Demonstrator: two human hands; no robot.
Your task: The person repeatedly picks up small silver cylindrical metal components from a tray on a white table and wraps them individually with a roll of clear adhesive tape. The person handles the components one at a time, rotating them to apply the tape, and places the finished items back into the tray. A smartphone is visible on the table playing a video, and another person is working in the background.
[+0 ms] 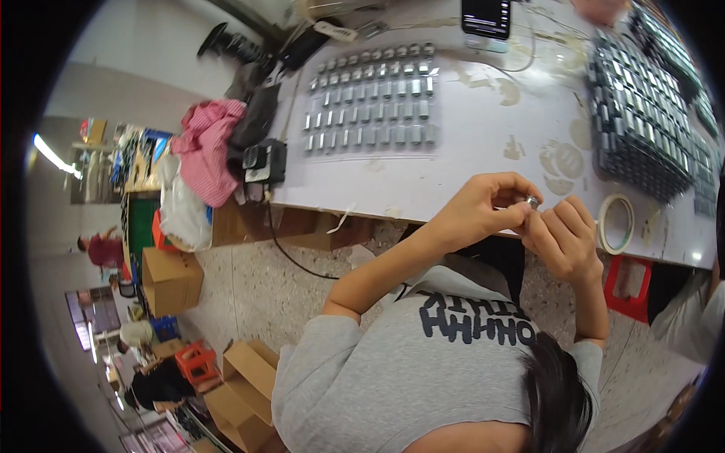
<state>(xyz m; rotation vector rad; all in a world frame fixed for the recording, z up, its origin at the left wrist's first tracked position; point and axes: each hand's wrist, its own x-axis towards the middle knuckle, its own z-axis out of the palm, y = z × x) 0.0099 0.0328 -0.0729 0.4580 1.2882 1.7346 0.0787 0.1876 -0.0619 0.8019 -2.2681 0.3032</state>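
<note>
Over the table's front edge, both my hands meet at a small shiny metal cylinder [532,201]. My left hand [483,208] pinches it between thumb and fingers. My right hand [563,238] is closed too, its fingertips pressed against the same piece from the right. Fingers cover most of the cylinder, so its full shape is hidden. Farther back on the left, a clear tray [370,127] holds rows of similar metal cylinders standing apart from each other.
Stacked trays of metal cylinders [642,113] rise at the right. A tape roll [617,224] sits near the front edge, and a phone [485,19] lies at the back. A black boxy device [264,160] with a cable occupies the left corner. Another person's sleeve [689,321] shows at right.
</note>
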